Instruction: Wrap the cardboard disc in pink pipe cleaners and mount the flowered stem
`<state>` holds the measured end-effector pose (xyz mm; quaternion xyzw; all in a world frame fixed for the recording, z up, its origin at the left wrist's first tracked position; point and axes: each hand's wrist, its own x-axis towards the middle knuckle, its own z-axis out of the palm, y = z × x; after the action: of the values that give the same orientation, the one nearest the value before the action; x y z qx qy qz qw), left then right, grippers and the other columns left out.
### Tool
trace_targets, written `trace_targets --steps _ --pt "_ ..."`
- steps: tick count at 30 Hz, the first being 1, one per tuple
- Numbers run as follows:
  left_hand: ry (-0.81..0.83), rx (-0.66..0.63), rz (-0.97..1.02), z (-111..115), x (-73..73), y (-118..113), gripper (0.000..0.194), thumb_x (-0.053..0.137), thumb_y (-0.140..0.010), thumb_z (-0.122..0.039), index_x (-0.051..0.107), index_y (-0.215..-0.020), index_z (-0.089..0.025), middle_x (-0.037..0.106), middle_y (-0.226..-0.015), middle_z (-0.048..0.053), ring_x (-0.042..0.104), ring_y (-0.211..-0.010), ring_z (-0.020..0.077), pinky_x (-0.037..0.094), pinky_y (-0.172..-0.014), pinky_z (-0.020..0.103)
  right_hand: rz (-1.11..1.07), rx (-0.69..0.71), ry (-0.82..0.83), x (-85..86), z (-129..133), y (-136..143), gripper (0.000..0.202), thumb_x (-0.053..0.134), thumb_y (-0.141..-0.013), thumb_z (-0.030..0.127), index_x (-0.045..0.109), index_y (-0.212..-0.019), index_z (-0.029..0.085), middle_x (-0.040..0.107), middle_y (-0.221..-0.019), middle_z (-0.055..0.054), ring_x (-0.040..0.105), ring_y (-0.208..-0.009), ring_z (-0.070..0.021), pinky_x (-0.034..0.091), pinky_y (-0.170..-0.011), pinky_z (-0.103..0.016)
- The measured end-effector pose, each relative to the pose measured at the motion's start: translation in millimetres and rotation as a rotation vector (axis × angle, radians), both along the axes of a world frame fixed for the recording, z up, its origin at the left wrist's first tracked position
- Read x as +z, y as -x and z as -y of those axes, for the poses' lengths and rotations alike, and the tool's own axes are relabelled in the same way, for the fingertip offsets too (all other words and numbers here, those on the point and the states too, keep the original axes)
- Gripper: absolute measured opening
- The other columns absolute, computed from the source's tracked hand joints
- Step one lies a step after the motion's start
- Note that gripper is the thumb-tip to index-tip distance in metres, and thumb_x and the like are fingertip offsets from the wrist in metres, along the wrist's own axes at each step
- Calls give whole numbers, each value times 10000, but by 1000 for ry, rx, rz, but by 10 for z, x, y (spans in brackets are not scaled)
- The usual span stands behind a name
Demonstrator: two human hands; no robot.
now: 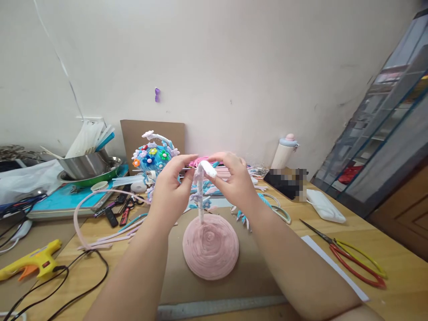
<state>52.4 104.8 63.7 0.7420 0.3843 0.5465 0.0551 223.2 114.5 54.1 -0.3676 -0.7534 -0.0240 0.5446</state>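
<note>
A white fuzzy stem (200,200) rises from a round pink coiled base (210,247) and bends over at the top into a hook. My right hand (234,176) grips the bent white end between thumb and fingers. On the other side, my left hand (175,183) is curled in a pinch against the top of the stem, its thumb tip at the bend; part of this contact is hidden. Small lilac and blue flowers (202,201) sit partway up the stem. Brown cardboard (174,285) lies under the base.
Behind my left hand stands a blue ball with colourful flowers (152,156). A yellow glue gun (36,263) with black cable lies left, near metal bowls (83,165). To the right are scissors (351,263), a phone (281,183), a white power bank (326,206) and a bottle (284,151).
</note>
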Motion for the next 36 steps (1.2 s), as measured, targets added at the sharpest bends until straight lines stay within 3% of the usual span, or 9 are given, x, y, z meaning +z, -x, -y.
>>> trace_targets --steps 7,14,18,22,26,31,36 --pt "-16 -114 -29 -70 -132 20 295 488 -933 -120 648 -1170 -194 697 -1132 31 624 -1047 133 466 -930 250 -110 -11 67 -123 -51 92 135 690 -826 275 630 -945 254 714 -991 -11 624 -980 -240 404 -918 -408" --pt "6 -113 -39 -31 -106 48 347 463 -909 -61 657 -1148 -222 691 -1142 24 617 -1074 148 471 -933 276 -139 29 43 -174 -29 116 130 702 -817 223 665 -939 251 713 -980 -11 632 -972 -234 440 -891 -389" --pt "56 -77 3 -5 -105 36 295 498 -895 -111 623 -1142 -214 713 -1097 30 656 -1028 170 502 -887 298 -222 106 160 -199 -42 108 152 691 -824 226 678 -975 241 722 -1000 -20 656 -941 -222 483 -849 -364" --pt "88 -47 68 14 -111 31 154 539 -876 -155 588 -1012 -207 711 -1001 26 668 -962 175 510 -803 289 -246 142 220 -192 -42 104 172 694 -824 246 689 -994 218 729 -1014 -34 660 -957 -225 494 -835 -349" --pt "74 -25 -38 28 -102 43 177 510 -872 -122 641 -944 -216 727 -948 7 654 -891 179 481 -798 313 -158 115 146 -181 -25 105 162 696 -824 224 700 -985 239 724 -1001 -24 658 -944 -228 475 -836 -356" --pt "52 -41 -57 20 -117 48 266 489 -869 -88 674 -1009 -221 737 -1017 11 649 -972 197 466 -872 335 -70 35 -30 -206 -42 126 102 690 -836 199 692 -917 260 715 -953 -10 635 -967 -238 416 -890 -397" --pt "63 -36 -61 13 -123 45 266 488 -873 -99 676 -1014 -224 739 -1023 17 652 -982 203 470 -889 347 -17 -10 -45 -205 -34 124 107 682 -846 202 680 -921 278 718 -975 -3 630 -981 -246 388 -916 -419"
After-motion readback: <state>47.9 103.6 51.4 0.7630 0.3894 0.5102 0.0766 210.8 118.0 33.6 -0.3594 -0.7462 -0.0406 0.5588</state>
